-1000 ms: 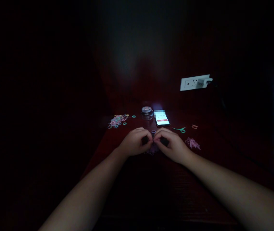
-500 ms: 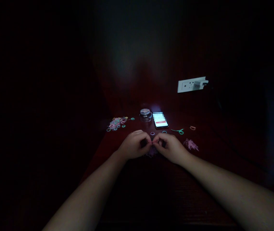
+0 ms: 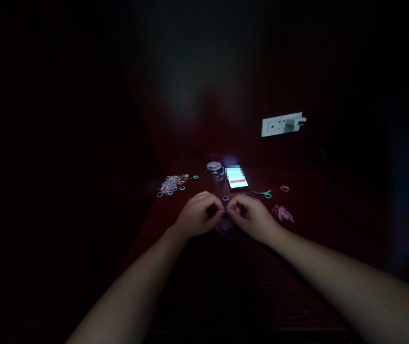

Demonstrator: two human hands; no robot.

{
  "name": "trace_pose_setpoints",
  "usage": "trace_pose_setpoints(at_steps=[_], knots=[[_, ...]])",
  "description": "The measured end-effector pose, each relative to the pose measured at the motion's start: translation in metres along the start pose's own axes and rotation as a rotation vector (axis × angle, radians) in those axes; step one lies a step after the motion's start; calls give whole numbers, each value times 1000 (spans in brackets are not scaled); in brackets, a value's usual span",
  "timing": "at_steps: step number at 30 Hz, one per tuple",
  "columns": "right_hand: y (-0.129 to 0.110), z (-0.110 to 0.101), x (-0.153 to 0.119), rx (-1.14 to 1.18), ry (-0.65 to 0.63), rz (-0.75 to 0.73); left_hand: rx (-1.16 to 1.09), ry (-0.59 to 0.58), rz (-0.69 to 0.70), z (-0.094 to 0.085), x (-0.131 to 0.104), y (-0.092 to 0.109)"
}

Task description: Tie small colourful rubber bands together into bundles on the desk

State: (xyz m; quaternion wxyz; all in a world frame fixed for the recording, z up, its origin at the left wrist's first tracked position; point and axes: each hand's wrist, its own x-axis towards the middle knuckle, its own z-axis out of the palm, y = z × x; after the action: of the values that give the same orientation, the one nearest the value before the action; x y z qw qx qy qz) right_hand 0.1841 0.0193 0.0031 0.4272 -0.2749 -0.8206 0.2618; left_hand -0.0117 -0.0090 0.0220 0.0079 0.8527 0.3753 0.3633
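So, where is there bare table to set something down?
Two patches look bare, though dim: the near tabletop between the forearms, and the strip between the coloured rings and left hand. Crowded: between it and right hand, at purple strands; jar close beside phone.

Cannot identify the tiny thing (image 3: 225, 209) pinched between left hand (image 3: 197, 215) and right hand (image 3: 254, 217). Cannot make out single strands in the dim purple pile (image 3: 223, 226). Cannot read the blurred top of the phone (image 3: 238, 184). Lose both forearms (image 3: 128, 282) at frame edges.

The central pile (image 3: 223, 226) is purple, the heaped bands (image 3: 171, 184) multicoloured, the table (image 3: 261, 277) dark red.
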Motion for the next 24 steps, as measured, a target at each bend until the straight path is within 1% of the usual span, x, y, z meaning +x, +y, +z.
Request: trace_pose_setpoints(at_steps=[4,9,15,17,21,24], knots=[[-2,0,0,-26,33,-30,26,16,-13,-1,1,0],[-2,-2,1,-48,31,-84,43,32,-19,-1,1,0],[3,-1,2,-67,51,-91,48,13,-27,-1,0,-3],[3,-1,2,-67,51,-88,55,-19,-41,-1,0,-4],[4,-1,2,-59,40,-83,57,-142,-63,-1,1,-5],[7,-1,2,-57,25,-78,63,-166,-75,-2,2,-5]])
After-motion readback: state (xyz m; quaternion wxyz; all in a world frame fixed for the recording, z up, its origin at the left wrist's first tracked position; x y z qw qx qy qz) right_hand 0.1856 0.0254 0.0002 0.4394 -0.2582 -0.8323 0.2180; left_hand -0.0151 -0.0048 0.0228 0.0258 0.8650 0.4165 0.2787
